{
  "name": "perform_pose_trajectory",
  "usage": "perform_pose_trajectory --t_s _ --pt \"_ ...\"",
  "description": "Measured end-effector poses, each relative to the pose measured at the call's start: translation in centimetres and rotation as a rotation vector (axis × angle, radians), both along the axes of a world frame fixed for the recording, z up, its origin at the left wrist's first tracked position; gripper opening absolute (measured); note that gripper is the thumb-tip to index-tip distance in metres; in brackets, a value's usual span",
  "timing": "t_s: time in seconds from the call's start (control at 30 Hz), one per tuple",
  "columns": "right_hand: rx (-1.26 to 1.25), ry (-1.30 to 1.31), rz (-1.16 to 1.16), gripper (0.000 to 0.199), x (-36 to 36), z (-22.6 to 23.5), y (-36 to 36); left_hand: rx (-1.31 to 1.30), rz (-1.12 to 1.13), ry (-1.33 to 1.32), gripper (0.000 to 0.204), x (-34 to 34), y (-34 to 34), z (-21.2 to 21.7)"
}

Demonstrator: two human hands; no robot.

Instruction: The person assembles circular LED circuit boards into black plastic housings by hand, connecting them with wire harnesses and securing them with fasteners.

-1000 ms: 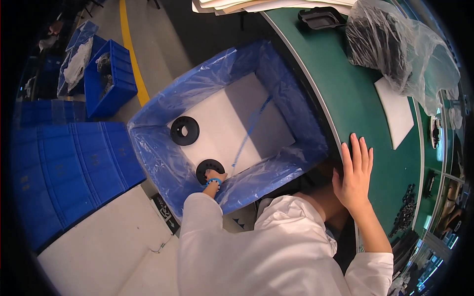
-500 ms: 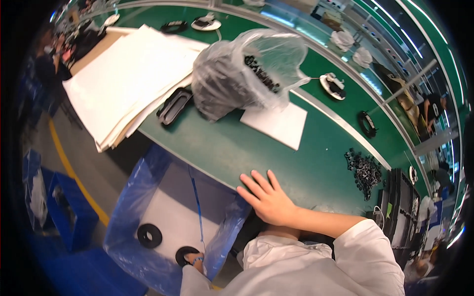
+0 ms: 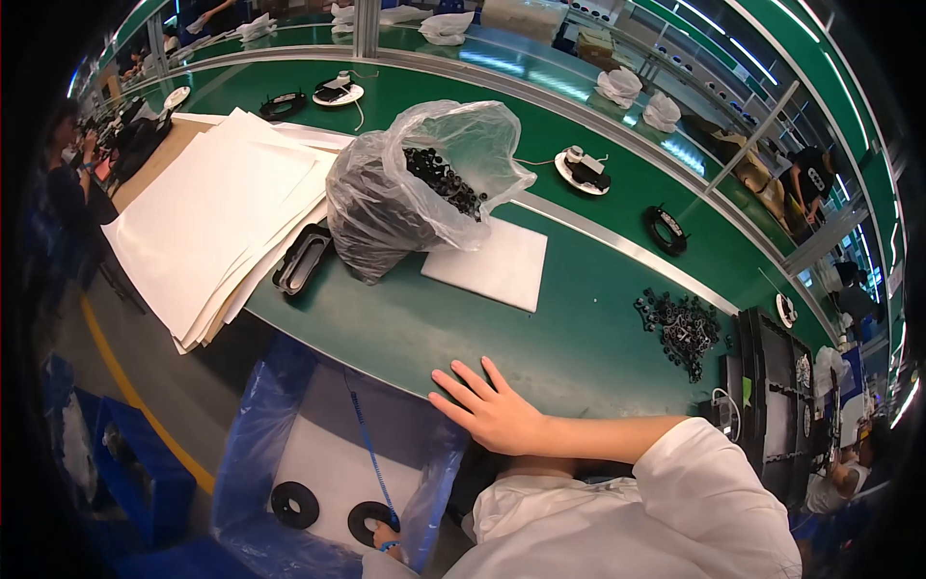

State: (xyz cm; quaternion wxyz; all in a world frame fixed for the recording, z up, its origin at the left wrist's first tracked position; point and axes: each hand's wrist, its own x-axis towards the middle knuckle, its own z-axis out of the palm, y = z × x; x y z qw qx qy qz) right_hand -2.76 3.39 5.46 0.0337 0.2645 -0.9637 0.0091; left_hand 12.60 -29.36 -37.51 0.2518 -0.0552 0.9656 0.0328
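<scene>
Green workbench in a factory line, blue-lined bin below its edge.

Right hand [image 3: 494, 413] lay flat, fingers spread, holding nothing, on the green bench [image 3: 386, 318] edge. Left hand [image 3: 386, 537] reached into the blue-lined bin [image 3: 253, 454], touching a black ring [image 3: 368, 521] on its white floor; grip probably closing, cannot tell. Second black ring [image 3: 294, 504] lay just beside. Clear bag of black parts [image 3: 415, 188], white sheets [image 3: 217, 217] and loose black parts [image 3: 683, 326] sat on the bench.
</scene>
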Motion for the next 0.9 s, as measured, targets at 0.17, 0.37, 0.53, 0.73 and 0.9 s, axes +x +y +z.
perform_pose_trajectory --t_s 0.17,0.37,0.53,0.73,0.9 --pt "0.034 -0.002 -0.026 0.068 -0.1 0.3 0.0 -0.04 -0.064 -0.008 0.029 -0.7 0.3 -1.3" --pt "0.027 0.028 0.011 0.068 -0.1 -0.3 -0.2 0.037 -0.026 0.032 0.02 -0.6 -0.7 0.4" --pt "-0.002 0.048 -0.011 0.069 0.1 -0.6 0.3 0.107 0.117 0.04 0.038 -5.4 2.4 9.6" --pt "-0.035 0.076 -0.008 0.063 0.2 -1.0 0.0 0.482 0.659 0.35 0.059 -7.2 1.4 9.1" --pt "-0.329 -0.06 -0.094 0.069 1.0 -0.4 0.0 1.333 1.255 0.609 0.04 -10.6 3.2 21.1"
